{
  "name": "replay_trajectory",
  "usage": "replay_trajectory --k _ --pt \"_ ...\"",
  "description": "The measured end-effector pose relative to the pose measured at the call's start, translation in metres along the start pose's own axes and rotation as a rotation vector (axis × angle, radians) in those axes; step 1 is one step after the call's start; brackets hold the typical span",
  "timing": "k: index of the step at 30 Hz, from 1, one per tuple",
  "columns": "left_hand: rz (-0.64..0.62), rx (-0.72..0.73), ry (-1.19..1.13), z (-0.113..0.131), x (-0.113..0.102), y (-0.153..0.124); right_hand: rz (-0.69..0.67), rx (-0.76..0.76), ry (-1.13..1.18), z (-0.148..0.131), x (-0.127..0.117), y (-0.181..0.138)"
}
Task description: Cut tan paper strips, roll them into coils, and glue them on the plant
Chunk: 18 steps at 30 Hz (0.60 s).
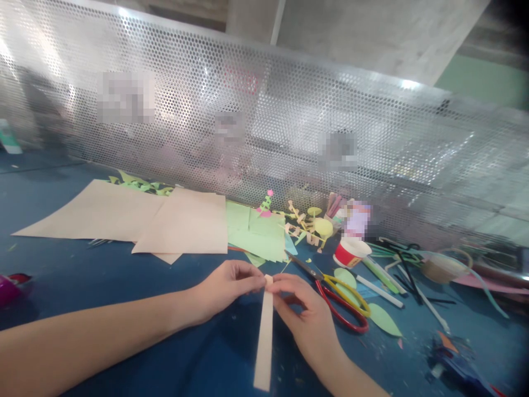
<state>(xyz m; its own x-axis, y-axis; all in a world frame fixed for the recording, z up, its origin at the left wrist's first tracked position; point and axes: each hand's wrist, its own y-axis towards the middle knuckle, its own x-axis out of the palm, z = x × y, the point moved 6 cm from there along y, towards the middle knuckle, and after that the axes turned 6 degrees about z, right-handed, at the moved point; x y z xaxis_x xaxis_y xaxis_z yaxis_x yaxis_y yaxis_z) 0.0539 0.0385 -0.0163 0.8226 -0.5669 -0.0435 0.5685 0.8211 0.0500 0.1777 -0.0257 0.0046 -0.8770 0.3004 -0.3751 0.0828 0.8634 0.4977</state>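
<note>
A narrow pale strip of paper hangs down toward the front of the blue table, its upper end pinched between both my hands. My left hand grips that end from the left with thumb and forefinger. From the right, my right hand holds the same end, fingertips almost touching the left ones. Just beyond my right hand lie scissors with one red and one yellow handle loop, blades pointing up and left. Green leaf-shaped paper pieces rest beside them.
Large pale sheets and green sheets lie behind my hands. A red-and-white paper cup stands to the right, near pens. A blue tool sits front right. A perforated metal panel borders the table's back.
</note>
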Motion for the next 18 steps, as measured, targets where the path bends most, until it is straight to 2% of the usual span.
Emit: replay_trajectory --k 18 --pt "-0.003 -0.002 -0.06 0.0006 -0.0012 0.0002 -0.028 -0.013 0.022 0.0004 0.0015 -0.0006"
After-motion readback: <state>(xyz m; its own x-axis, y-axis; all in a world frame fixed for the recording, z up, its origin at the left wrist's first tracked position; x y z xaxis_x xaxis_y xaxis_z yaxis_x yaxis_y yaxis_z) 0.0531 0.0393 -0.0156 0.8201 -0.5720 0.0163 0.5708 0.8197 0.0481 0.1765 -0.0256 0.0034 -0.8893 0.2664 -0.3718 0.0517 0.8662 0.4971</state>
